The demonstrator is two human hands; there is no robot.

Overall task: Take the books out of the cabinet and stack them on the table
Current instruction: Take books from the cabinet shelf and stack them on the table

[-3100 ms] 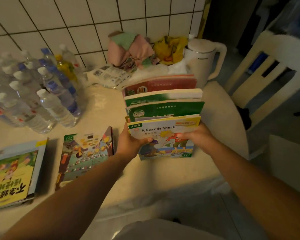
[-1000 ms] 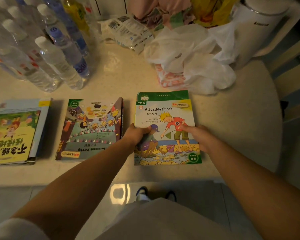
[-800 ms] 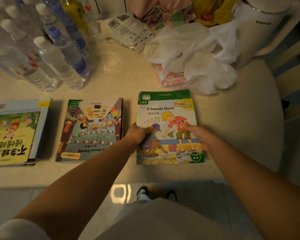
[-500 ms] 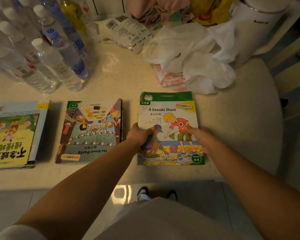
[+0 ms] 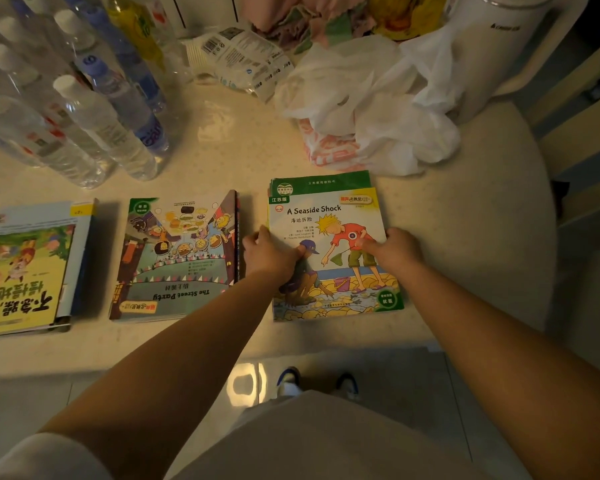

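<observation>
On the table (image 5: 222, 140), both hands still pinch the book stack (image 5: 333, 216), nudged slightly farther in.

Pale speckled table (image 5: 229, 140). On it, front row: yellow-covered book stack (image 5: 32, 268) left, Street Party stack (image 5: 181, 254) middle, Seaside Shock stack (image 5: 329, 251) right. Behind: water bottles (image 5: 94, 112), white plastic bag (image 5: 371, 109), white kettle (image 5: 492, 53).
</observation>
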